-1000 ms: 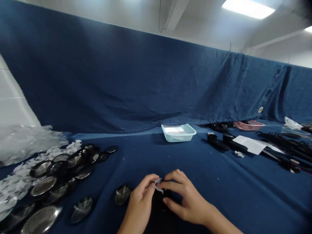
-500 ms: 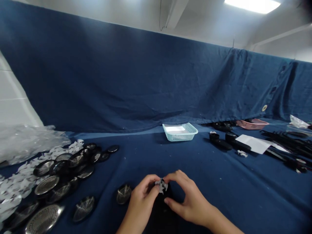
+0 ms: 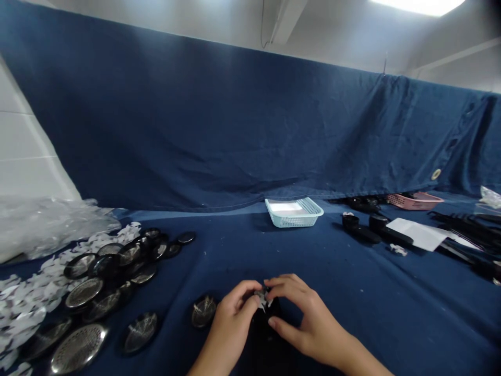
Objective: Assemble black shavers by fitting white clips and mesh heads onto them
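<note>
A small grey-white piece (image 3: 262, 300) sits at the top of a black object (image 3: 270, 334) at the bottom centre. My left hand (image 3: 235, 318) pinches the piece from the left between thumb and index finger. My right hand (image 3: 309, 321) curves round the right side, its fingertips at the piece and its thumb against the black object. Much of the black object blends into shadow. Just left of my left hand lies a round black part (image 3: 204, 311), with another (image 3: 141, 332) farther left.
Black round parts (image 3: 105, 266) and white pieces (image 3: 43, 287) are heaped at the left beside clear plastic bags (image 3: 55, 224). Ahead stands a light blue basket (image 3: 295, 220). At right are black handled parts (image 3: 362, 233), white paper (image 3: 415, 233) and a pink basket (image 3: 417, 202).
The whole view has shifted slightly, so table items appear farther right. My right fingers have closed in a little over the small piece, which appears slightly turned.
</note>
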A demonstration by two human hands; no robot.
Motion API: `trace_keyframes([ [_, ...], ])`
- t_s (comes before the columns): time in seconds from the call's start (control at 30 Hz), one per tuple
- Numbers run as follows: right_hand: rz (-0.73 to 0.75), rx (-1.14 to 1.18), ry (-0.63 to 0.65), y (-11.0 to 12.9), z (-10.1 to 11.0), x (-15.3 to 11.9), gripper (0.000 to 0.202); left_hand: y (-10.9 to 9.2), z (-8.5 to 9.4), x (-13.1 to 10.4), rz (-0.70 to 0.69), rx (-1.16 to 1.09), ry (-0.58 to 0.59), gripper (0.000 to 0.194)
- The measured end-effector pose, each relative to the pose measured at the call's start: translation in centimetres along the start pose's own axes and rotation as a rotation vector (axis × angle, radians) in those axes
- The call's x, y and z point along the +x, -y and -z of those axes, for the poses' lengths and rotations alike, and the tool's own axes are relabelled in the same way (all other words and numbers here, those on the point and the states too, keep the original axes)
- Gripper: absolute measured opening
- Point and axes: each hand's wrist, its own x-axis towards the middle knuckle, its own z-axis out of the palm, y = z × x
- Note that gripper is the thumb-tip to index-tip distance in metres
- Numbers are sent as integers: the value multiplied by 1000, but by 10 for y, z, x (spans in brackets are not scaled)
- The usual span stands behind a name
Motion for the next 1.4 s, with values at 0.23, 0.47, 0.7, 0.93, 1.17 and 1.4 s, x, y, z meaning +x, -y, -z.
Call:
trace_keyframes([
  [0.23,23,-14,37,3,0,1,34,-2,-3,2,-13,-43,22,22],
  [0.47,-7,-66,62,4,3,-1,28,1,-2,3,-24,-6,18,22],
  [0.7,-6,-95,61,2,1,-1,29,5,-4,3,-6,-65,-7,24],
  [0.93,-61,17,14,-4,-5,-5,48,6,-6,-1,59,-135,-72,29],
  [1.17,-158,36,103,-9,-3,-4,51,-1,-4,-4,35,-53,-78,23],
  [1.4,-151,-49,58,-7,-3,-3,37,1,-5,-2,93,-80,-89,33],
])
